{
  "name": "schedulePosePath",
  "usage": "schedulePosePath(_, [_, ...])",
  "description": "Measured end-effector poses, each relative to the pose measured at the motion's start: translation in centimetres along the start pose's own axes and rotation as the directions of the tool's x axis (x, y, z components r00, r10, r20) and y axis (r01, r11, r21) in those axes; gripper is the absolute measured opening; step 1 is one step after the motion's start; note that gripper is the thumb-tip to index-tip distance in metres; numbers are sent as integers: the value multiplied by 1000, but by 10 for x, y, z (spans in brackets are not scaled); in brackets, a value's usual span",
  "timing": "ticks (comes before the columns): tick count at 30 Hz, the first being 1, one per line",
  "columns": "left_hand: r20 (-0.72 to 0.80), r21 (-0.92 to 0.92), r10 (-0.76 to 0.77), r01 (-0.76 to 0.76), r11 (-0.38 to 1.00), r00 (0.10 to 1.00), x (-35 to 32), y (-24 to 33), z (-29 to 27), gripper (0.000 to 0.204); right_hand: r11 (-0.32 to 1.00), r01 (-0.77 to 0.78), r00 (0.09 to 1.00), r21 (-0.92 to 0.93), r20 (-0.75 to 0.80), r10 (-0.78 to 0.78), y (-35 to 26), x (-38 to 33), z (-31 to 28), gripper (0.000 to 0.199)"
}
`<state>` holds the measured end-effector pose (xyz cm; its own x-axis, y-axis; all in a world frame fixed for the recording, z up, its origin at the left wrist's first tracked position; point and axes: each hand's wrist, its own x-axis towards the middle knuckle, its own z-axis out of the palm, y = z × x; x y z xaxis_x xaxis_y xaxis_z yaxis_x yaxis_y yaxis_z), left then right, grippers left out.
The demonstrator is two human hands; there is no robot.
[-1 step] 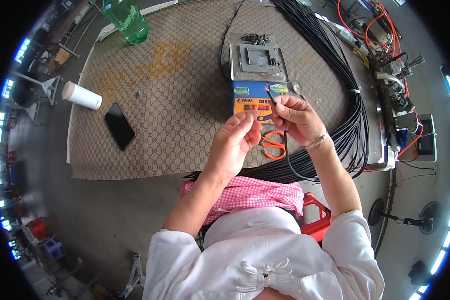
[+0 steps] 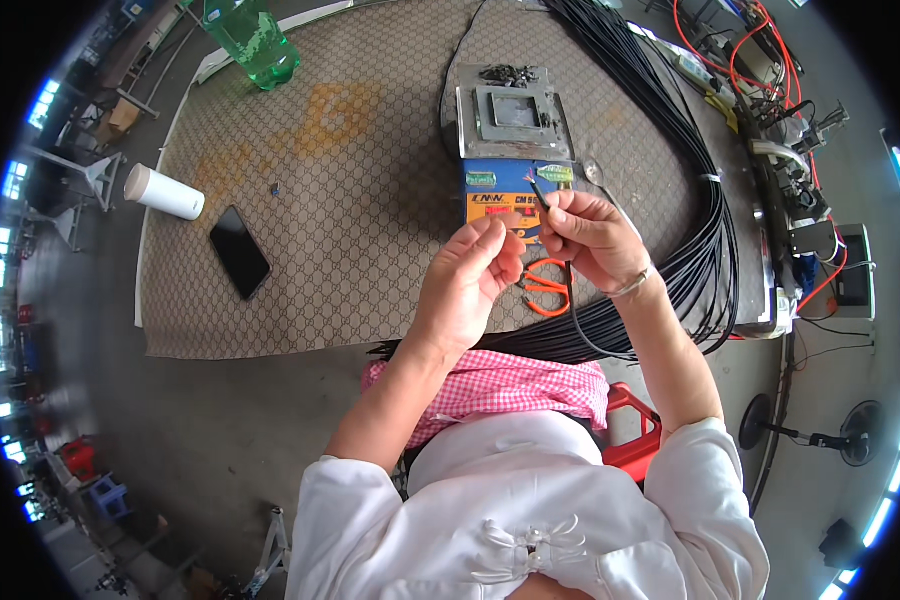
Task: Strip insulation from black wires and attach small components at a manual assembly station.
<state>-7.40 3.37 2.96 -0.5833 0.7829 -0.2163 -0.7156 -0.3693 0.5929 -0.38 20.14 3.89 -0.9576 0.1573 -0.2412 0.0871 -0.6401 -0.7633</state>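
Note:
My right hand pinches a black cable just below its stripped end, where thin coloured wires fan out. From that hand the cable hangs down toward the table's front edge. My left hand is close by on the left, thumb and fingers pressed together; anything between them is too small to make out. Just beyond both hands stands a blue and orange solder pot with a square metal top, partly covered by my fingers. Orange-handled cutters lie on the table between my wrists, partly hidden.
A thick bundle of black cables curves along the table's right side and front edge. On the patterned table, a phone and a white tumbler lie at left. A green bottle is at far left. Fixtures with red hoses line the right.
Both hands stay nearly in place. The cable's stripped wires have shifted very slightly to the left.

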Motion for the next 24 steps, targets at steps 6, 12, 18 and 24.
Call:
schedulePosePath(6, [13, -26, 12, -11, 1000, 1000, 1, 4, 21, 26, 1000, -19, 1000, 25, 21, 19, 2, -13, 2, 11])
schedulePosePath(12, [22, -49, -9, 10, 999, 1000, 3, 2, 24, 24, 999, -36, 999, 19, 19, 36, 5, -18, 4, 13])
schedulePosePath(18, [8, -64, -46, 47, 997, 999, 5, 3, 19, 23, 999, -33, 999, -4, 28, 33, 8, -15, 4, 12])
schedulePosePath(24, [-11, -78, -66, 65, 995, 998, 4, 6, 18, 23, 999, -1, 1000, -37, -24, 0, 14, -13, 4, 12])
